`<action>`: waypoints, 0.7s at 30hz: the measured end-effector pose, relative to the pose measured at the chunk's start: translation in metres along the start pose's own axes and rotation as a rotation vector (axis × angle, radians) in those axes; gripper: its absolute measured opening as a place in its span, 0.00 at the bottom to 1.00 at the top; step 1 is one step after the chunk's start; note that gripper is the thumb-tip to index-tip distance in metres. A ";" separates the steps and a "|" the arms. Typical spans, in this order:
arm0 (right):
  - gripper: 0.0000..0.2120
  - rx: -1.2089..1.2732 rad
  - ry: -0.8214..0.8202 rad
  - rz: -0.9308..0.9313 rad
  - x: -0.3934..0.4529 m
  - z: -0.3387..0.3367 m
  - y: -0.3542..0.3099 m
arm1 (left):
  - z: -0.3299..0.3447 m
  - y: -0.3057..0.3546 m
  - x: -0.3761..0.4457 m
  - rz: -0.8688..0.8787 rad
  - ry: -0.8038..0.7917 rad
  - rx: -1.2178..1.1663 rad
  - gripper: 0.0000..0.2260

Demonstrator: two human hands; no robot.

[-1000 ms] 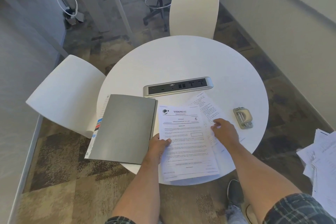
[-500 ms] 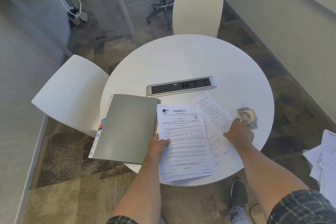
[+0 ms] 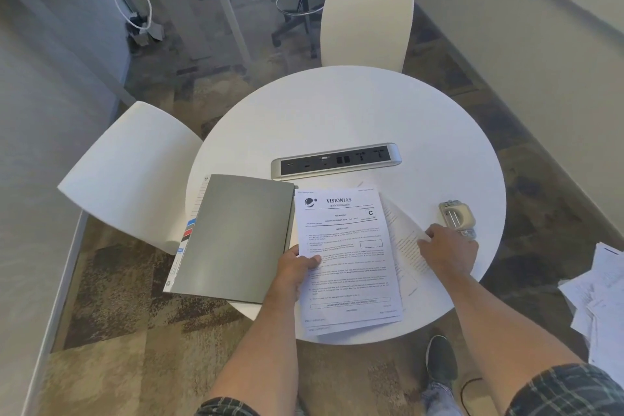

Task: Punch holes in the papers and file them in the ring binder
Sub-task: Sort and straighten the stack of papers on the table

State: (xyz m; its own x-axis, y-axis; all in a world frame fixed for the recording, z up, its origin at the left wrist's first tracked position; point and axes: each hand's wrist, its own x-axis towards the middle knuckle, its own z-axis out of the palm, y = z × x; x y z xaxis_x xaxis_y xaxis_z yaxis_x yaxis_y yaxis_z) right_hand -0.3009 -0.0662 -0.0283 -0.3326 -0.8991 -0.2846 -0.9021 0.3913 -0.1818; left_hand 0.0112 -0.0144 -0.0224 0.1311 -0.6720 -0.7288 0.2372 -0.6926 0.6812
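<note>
Round white table (image 3: 337,105), seen from above. Left hand (image 3: 297,268) gripping the stack of printed papers (image 3: 347,260) at its left edge, thumb on top, fingers hidden beneath; stack lying lengthwise toward the body, its near end overhanging the table rim. Right hand (image 3: 449,252) pinching a loose sheet (image 3: 401,230) that curls up off the table just right of the stack. Hole punch (image 3: 457,216) just beyond the right knuckles, touching or nearly so (cannot tell which), long axis running roughly away from the body. Grey ring binder (image 3: 236,236) closed, flat, immediately left of the stack, spine side toward the papers, well apart from the right hand. Likely still gathering pages, nothing punched yet. Punch far nearer the right hand than the left, so probably a right-hand reach, up and slightly outward. Power strip (image 3: 336,160) behind everything, out of the way.
</note>
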 end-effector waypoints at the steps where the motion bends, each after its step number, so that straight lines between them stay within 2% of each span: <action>1: 0.07 0.062 -0.026 -0.003 -0.001 -0.001 0.003 | 0.000 0.000 0.000 0.000 -0.011 -0.010 0.15; 4: 0.08 0.262 -0.103 -0.019 -0.004 -0.002 0.010 | 0.000 0.001 -0.002 -0.010 -0.042 -0.063 0.16; 10: 0.11 0.592 -0.140 0.041 -0.005 -0.003 0.017 | 0.004 0.002 -0.007 -0.031 -0.101 -0.143 0.18; 15: 0.05 0.935 -0.246 0.121 -0.016 -0.012 0.011 | 0.009 0.004 -0.018 -0.039 -0.167 -0.234 0.17; 21: 0.06 1.023 -0.261 0.156 -0.022 -0.016 0.010 | 0.015 0.014 -0.024 -0.026 -0.205 -0.333 0.14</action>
State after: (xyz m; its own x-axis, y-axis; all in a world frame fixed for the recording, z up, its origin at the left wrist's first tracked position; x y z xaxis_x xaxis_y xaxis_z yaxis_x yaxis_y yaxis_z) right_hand -0.3069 -0.0457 -0.0087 -0.2464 -0.8023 -0.5436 -0.1547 0.5863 -0.7952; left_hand -0.0028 -0.0112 0.0057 -0.0659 -0.7167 -0.6942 0.5416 -0.6100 0.5784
